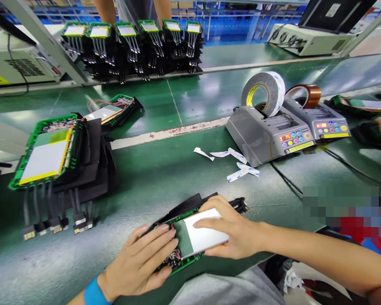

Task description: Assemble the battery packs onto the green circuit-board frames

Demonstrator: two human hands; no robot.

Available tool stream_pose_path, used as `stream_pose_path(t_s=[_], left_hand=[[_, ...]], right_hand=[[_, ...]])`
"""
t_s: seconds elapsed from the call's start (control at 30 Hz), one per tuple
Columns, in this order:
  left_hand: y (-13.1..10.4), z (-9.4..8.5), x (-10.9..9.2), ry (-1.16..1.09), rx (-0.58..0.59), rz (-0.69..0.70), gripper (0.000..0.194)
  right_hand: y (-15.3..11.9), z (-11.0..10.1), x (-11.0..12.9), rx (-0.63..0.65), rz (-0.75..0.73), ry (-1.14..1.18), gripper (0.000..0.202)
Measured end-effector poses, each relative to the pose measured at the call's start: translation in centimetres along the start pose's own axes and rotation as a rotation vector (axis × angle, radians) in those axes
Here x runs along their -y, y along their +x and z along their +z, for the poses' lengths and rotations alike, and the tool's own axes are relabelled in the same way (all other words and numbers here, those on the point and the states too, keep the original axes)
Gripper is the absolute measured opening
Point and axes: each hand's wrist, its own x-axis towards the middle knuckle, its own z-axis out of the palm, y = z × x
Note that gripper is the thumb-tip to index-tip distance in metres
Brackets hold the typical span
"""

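Head view: bare left hand [149,256] lies flat over green-framed circuit assembly [186,265]; bare right hand [233,231] grips its flat white battery pack [206,233].

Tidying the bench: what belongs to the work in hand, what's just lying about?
In hand:
- green-framed unit, left hand on it
- its white pack, right hand around it

Apparently just lying about:
- loose white strips
- tape dispensers, untouched
- stacked units at left
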Motion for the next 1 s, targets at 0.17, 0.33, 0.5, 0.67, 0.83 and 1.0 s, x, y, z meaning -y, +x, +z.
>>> stream_pose_path(t_s=[0.17, 0.33, 0.5, 0.67, 0.83, 1.0], left_hand=[[0.3, 0.3, 0.8, -0.147, 0.086, 0.104, 0.026], [0.7, 0.8, 0.6, -0.195, 0.017, 0.125, 0.025], [1.1, 0.6, 0.9, -0.213, 0.019, 0.171, 0.027], [1.6, 0.7, 1.6, -0.212, 0.004, 0.230, 0.024], [1.5, 1.0, 1.8, -0.273, 0.003, 0.231, 0.026], [1.4, 1.2, 1.3, -0.332, -0.020, 0.144, 0.025]], right_hand=[[-0.1, 0.1, -0.1, -0.012, -0.013, 0.006, 0.049], [-0.1, 0.3, -0.1, -0.023, -0.021, 0.010, 0.045], [-0.1, 0.2, -0.1, -0.024, -0.005, 0.023, 0.046], [0.0, 0.0, 0.0, 0.012, 0.023, 0.008, 0.044], [0.1, 0.0, 0.3, 0.038, 0.028, -0.007, 0.038], [0.4, 0.2, 0.4, 0.031, 0.028, -0.025, 0.035]])
